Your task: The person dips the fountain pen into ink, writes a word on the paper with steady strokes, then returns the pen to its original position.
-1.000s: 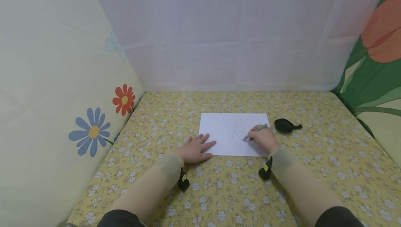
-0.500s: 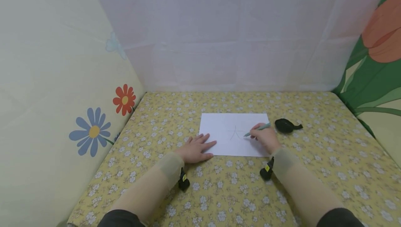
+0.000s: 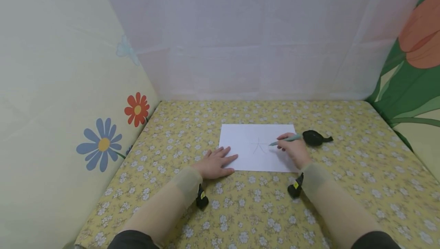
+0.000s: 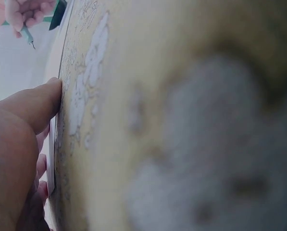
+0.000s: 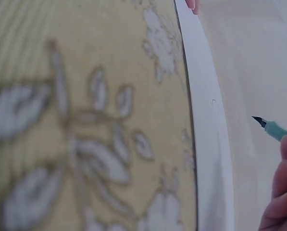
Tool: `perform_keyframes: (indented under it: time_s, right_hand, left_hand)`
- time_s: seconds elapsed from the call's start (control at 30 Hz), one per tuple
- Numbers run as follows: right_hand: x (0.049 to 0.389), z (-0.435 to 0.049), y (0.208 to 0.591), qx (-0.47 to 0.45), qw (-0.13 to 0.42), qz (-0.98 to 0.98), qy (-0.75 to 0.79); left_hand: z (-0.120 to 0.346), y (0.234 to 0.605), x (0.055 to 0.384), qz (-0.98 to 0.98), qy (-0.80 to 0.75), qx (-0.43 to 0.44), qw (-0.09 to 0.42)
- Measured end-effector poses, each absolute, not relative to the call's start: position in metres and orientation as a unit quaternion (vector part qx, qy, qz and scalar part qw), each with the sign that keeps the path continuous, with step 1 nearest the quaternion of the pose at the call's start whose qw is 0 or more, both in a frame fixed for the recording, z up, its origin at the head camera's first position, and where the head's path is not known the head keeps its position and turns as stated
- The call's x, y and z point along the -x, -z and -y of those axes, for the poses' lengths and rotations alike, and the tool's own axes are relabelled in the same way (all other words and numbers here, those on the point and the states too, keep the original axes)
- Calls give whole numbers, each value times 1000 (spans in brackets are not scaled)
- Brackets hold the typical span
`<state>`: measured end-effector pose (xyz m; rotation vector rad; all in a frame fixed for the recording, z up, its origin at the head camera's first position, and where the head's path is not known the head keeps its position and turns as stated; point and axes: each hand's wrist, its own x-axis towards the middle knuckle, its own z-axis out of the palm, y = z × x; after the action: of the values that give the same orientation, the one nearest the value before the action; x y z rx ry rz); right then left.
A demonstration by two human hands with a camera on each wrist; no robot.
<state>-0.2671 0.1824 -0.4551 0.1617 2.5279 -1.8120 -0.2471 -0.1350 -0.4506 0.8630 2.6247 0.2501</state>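
A sheet of white paper (image 3: 240,132) lies on the table, with thin dark strokes crossing at its middle right. My left hand (image 3: 214,164) rests palm down on the lower left corner, fingers spread. My right hand (image 3: 293,149) pinches a teal fountain pen (image 3: 290,138) above the paper's right side. In the right wrist view the dark nib of the pen (image 5: 273,128) stands clear of the sheet (image 5: 205,125). The left wrist view has the left thumb (image 4: 42,98) at the paper's edge, with the pen (image 4: 27,34) beyond it.
A black rounded object with a narrow neck (image 3: 313,138) lies just right of the paper, close to the pen's back end. Flowered yellow cloth (image 3: 247,211) covers the table. A white curtain (image 3: 220,42) hangs behind, and flower-printed panels flank both sides.
The right hand has lifted the pen off the end of the lower right stroke and moved slightly up and right. The left hand has stayed in place.
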Motion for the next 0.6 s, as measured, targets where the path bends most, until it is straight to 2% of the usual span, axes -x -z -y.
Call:
perform_keyframes:
  time_s: [0.33,0.6]
  right_hand:
    - [265,-197,455,-69,-32,-806,587]
    - [265,-206,454,-134,-53,-772,619]
  left_hand:
    - [135,450,247,-931,-86,-306,181]
    - [135,449,246,-930,-87,-306,182]
